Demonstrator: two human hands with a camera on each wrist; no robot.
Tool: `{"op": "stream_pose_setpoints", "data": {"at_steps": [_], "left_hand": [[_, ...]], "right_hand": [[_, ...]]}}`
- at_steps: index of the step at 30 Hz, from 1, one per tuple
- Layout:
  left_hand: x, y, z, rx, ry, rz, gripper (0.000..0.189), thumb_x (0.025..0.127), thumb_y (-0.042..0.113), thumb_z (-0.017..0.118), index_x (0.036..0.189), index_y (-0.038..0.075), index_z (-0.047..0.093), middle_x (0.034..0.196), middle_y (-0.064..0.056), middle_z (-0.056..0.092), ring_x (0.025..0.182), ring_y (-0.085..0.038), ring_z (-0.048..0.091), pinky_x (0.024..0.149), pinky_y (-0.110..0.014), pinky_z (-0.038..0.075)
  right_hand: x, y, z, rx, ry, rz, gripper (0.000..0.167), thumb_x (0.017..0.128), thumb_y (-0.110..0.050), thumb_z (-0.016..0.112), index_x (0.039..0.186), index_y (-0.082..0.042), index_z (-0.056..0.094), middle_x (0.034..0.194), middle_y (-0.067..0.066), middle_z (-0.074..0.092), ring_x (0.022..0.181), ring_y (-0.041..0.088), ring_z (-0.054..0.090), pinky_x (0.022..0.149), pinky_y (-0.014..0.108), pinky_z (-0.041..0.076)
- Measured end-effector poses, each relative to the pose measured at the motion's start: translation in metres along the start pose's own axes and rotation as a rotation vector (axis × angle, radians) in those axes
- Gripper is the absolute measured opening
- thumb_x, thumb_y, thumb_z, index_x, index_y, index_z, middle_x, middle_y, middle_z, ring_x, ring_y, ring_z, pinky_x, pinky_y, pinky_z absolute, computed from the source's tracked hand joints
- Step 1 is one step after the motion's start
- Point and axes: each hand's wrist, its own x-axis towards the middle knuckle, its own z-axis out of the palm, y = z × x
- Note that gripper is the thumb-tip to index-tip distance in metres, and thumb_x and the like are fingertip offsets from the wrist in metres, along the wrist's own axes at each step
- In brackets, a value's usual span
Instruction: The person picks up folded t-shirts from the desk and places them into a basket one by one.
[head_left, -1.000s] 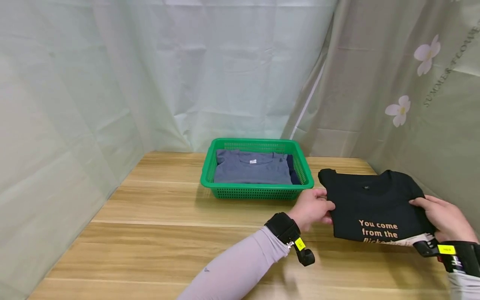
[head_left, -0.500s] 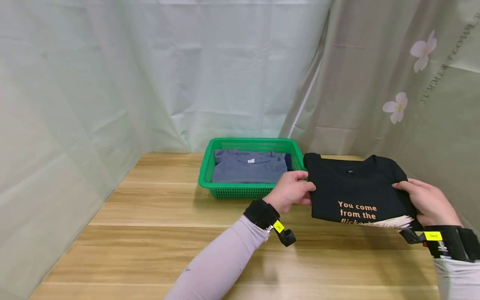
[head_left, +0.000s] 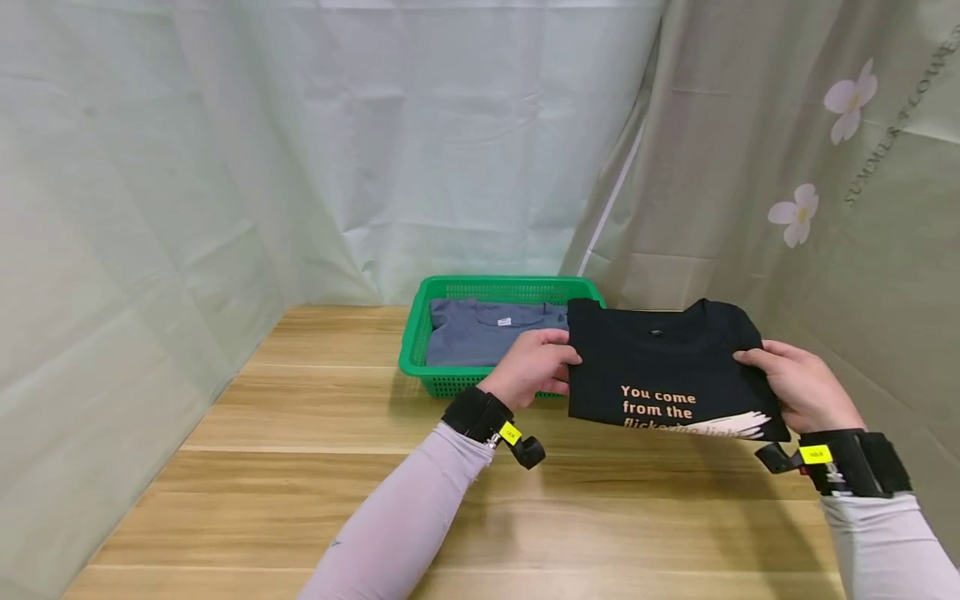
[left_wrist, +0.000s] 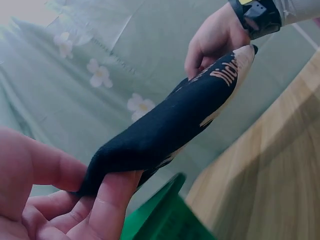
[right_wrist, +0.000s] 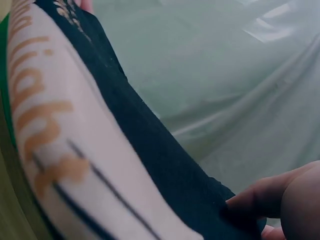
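A folded black T-shirt [head_left: 660, 358] with orange lettering and a white brush-stroke print hangs above the table between both hands. My left hand [head_left: 534, 365] pinches its left edge, thumb on top and fingers beneath, as the left wrist view also shows. At the opposite edge my right hand [head_left: 806, 385] grips the cloth with the thumb over the front. The shirt's left part overlaps the right end of a green plastic basket [head_left: 461, 372] in the head view. Inside the basket lies a folded grey-blue T-shirt [head_left: 472, 337] with a white neck label.
The basket stands at the back of a wooden table [head_left: 315, 467], near the pale curtain [head_left: 450, 150] behind it. Another curtain with printed flowers [head_left: 795, 215] hangs along the right side. Both wrists wear black straps with small cameras.
Both hands have carried the black T-shirt leftward and slightly up, from right of the basket to in front of its right end. The grip at both edges is unchanged.
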Motion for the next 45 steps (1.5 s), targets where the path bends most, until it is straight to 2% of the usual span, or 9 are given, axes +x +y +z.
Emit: {"op": "stream_pose_setpoints", "data": {"at_steps": [4,6,8,11,13,23,32,37,45], "left_hand": [[-0.001,0.002,-0.016,-0.017,0.026,-0.004,0.061,0.101,0.005,0.064,0.161,0.002,0.052,0.114,-0.010,0.076,0.072,-0.013,0.072,0.065,-0.027,0.063],[-0.003,0.004,-0.025,-0.017,0.041,-0.003,0.060,0.101,0.005,0.064,0.161,0.004,0.053,0.117,-0.011,0.077,0.071,-0.013,0.072,0.066,-0.027,0.063],[-0.005,0.005,-0.034,-0.013,0.060,-0.005,0.062,0.102,0.006,0.063,0.163,0.006,0.051,0.123,-0.013,0.077,0.071,-0.014,0.071,0.068,-0.027,0.062],[-0.007,0.005,-0.046,0.001,0.086,-0.002,0.065,0.102,0.007,0.063,0.165,0.008,0.049,0.139,-0.016,0.072,0.072,-0.014,0.070,0.070,-0.026,0.062],[-0.009,0.005,-0.053,0.008,0.102,0.000,0.065,0.102,0.007,0.063,0.165,0.009,0.049,0.147,-0.016,0.068,0.069,-0.013,0.064,0.069,-0.025,0.059],[-0.015,0.007,-0.083,0.014,0.179,0.005,0.055,0.102,0.008,0.062,0.158,0.011,0.059,0.134,-0.012,0.073,0.068,-0.012,0.062,0.066,-0.024,0.055],[-0.013,0.013,-0.112,0.004,0.254,0.007,0.043,0.104,0.009,0.061,0.146,0.007,0.068,0.114,-0.005,0.074,0.076,-0.015,0.068,0.067,-0.024,0.061],[-0.009,0.017,-0.128,-0.005,0.290,0.005,0.040,0.102,0.006,0.060,0.141,0.004,0.069,0.103,-0.001,0.072,0.072,-0.013,0.066,0.064,-0.024,0.060],[-0.001,0.019,-0.145,0.071,0.325,-0.009,0.043,0.102,0.006,0.058,0.145,0.005,0.065,0.096,0.002,0.060,0.068,-0.012,0.049,0.060,-0.021,0.044]], "right_hand": [[0.005,-0.006,0.016,0.009,-0.030,-0.018,0.083,0.117,-0.036,0.048,0.173,0.005,0.002,0.175,0.039,0.018,0.088,-0.016,0.065,0.081,0.017,0.063],[0.008,-0.008,0.024,0.015,-0.031,-0.037,0.079,0.117,-0.034,0.051,0.172,0.009,0.015,0.161,0.035,0.050,0.088,-0.012,0.068,0.081,0.019,0.064],[0.011,-0.011,0.032,0.026,-0.025,-0.056,0.071,0.116,-0.032,0.055,0.166,0.010,0.029,0.133,0.013,0.073,0.087,-0.008,0.071,0.080,0.021,0.065],[0.015,-0.016,0.044,0.021,-0.018,-0.089,0.059,0.114,-0.029,0.058,0.157,0.009,0.042,0.098,-0.024,0.070,0.085,-0.003,0.074,0.077,0.023,0.065],[0.017,-0.018,0.052,0.027,-0.027,-0.102,0.058,0.114,-0.027,0.058,0.156,0.010,0.043,0.092,-0.026,0.070,0.084,-0.003,0.074,0.076,0.023,0.065],[0.031,-0.028,0.087,0.013,-0.030,-0.111,0.057,0.114,-0.026,0.059,0.157,0.010,0.046,0.097,-0.013,0.070,0.082,0.000,0.073,0.075,0.023,0.065],[0.049,-0.050,0.118,-0.035,-0.047,-0.096,0.058,0.115,-0.028,0.057,0.161,0.006,0.046,0.136,0.022,0.067,0.086,0.002,0.072,0.079,0.021,0.064],[0.063,-0.062,0.134,-0.034,-0.042,-0.103,0.056,0.114,-0.027,0.059,0.159,0.005,0.049,0.146,0.027,0.062,0.090,0.005,0.071,0.080,0.019,0.061],[0.085,-0.078,0.153,-0.049,-0.036,-0.091,0.054,0.114,-0.022,0.058,0.159,0.005,0.050,0.160,0.028,0.053,0.133,0.036,0.062,0.118,0.046,0.053]]}}
